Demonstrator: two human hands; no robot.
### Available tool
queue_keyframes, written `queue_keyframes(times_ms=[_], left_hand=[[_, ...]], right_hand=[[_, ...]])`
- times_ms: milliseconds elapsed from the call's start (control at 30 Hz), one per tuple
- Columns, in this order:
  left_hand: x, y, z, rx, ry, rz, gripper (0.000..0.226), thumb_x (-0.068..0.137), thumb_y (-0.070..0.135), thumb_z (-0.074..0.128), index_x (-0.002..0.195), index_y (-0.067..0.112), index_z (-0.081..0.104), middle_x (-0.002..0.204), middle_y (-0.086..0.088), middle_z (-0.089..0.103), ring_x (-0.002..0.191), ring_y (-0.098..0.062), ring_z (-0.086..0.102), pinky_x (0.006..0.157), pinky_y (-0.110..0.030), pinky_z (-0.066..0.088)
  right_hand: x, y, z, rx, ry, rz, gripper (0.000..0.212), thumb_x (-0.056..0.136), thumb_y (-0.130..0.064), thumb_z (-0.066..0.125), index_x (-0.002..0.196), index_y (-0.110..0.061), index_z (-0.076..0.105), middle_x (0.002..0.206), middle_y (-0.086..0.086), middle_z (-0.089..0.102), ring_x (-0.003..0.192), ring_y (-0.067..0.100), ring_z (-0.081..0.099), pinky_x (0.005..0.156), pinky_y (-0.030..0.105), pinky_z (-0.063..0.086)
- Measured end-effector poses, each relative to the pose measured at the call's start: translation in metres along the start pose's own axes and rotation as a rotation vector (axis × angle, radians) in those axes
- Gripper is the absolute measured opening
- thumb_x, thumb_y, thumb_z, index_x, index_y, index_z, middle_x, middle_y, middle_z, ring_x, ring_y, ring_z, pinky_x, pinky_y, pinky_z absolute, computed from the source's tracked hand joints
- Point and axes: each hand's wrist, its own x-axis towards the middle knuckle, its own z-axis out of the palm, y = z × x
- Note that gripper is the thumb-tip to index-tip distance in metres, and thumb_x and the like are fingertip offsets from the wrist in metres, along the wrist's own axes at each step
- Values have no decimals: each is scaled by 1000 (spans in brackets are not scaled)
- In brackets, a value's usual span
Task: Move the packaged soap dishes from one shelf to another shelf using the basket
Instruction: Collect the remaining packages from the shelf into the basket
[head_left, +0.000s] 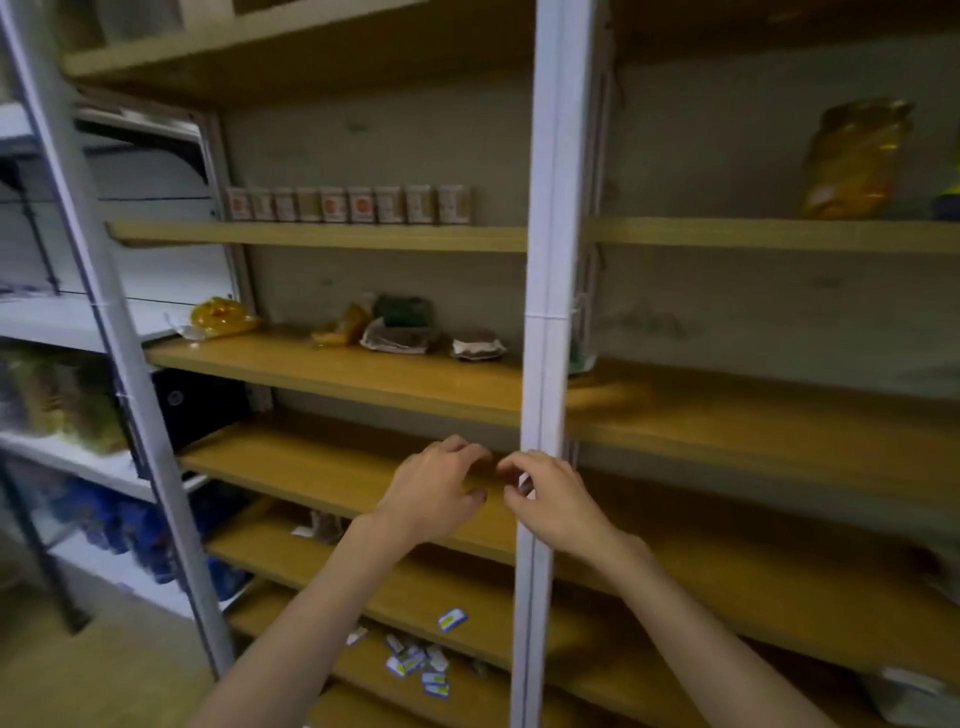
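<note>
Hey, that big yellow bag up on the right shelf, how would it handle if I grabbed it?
The yellow bag looks like clear, shiny plastic, so it may be slippery and crinkle under the fingers. It bulges unevenly and leans, so it is probably floppy and would sag unless held from below. It stands tall on the shelf, so a push could tip it.

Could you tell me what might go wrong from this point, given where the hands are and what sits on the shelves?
1. Both hands, left hand and right hand, hold nothing and no basket is visible, so packages might get carried loose and dropped.
2. The white upright post stands right by the right hand; a knock seems possible.
3. The frame is blurred, so reaching may be imprecise.
</note>
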Motion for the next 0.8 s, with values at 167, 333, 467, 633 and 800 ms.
queue_keyframes(times_ms=[167, 333, 467, 633, 800], left_hand=[[19, -58, -18, -19, 98, 1, 42, 94, 33, 58, 136, 29, 55, 128, 7, 57, 114, -17, 59, 92, -40, 54], [49, -116, -22, -9, 160, -11, 39, 97, 33, 57, 135, 30, 54, 130, 8, 56, 112, -15, 60, 90, -37, 54], [89, -165, -28, -1, 174, 6, 35, 101, 40, 51, 135, 30, 54, 128, 9, 55, 108, -15, 61, 82, -34, 55], [142, -217, -39, 12, 167, 3, 35, 102, 44, 49, 135, 32, 52, 138, 9, 51, 113, -14, 58, 85, -34, 54], [180, -254, -39, 38, 170, -22, 39, 100, 38, 53, 138, 29, 51, 135, 5, 54, 115, -17, 57, 84, -32, 53]], right_hand=[[65, -29, 28, 8, -38, -43, 23, 92, -21, 61, 114, -27, 67, 105, -7, 62, 94, 11, 60, 86, 36, 55], [131, -45, 59, 42, -12, -60, 16, 94, -21, 61, 107, -27, 68, 101, -11, 65, 89, 6, 62, 81, 36, 58], [194, -50, 77, -37, 81, -41, 16, 96, -25, 60, 110, -29, 68, 100, -12, 67, 88, 7, 62, 74, 26, 52], [267, -45, 84, -39, 147, -17, 16, 97, -25, 61, 111, -28, 69, 100, -12, 66, 90, 4, 60, 78, 27, 54], [325, -46, 86, -37, 179, -13, 15, 97, -20, 60, 106, -26, 69, 108, -7, 63, 95, 10, 58, 73, 25, 45]])
